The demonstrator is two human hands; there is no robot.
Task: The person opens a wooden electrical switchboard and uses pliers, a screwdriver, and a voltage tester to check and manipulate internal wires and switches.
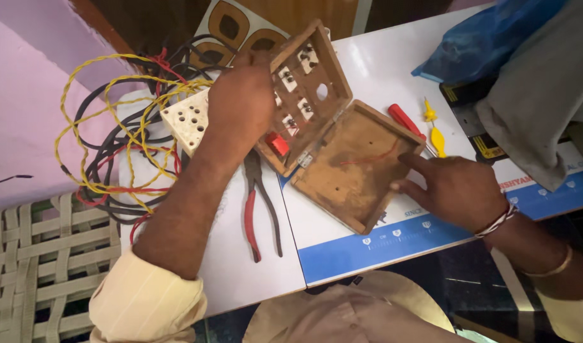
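Wooden box point(332, 143) lies open near the middle of the white desk point(374, 63), hinged like a book, so both halves show their insides. Left hand point(240, 101) grips the top of the raised lid point(304, 82), fingers curled over its far edge, which props that half tilted up toward the camera. Right hand point(453, 190) rests on the near right edge of the flat base point(355, 168), index finger stretched onto the rim, other fingers loosely bent, grasping nothing; it seems to pin the base down so the box does not slide.

Lid inside carries several small white switch backs with dark screws, one round hole and a red part point(278, 144) near the hinge. Base is bare, worn brown wood with small holes and a thin red wire point(371, 157) across it.

Red-handled pliers point(261, 209) lie just beside the box toward the near edge, under the left forearm. White block with holes point(186, 119) sits at the left edge amid a tangle of yellow, black and red wires point(113, 152). Red screwdriver point(406, 121) and a yellow tool point(434, 130) lie just past the base, toward the far right. Grey cloth point(539, 95) and a blue bag point(488, 38) cover the far right corner.
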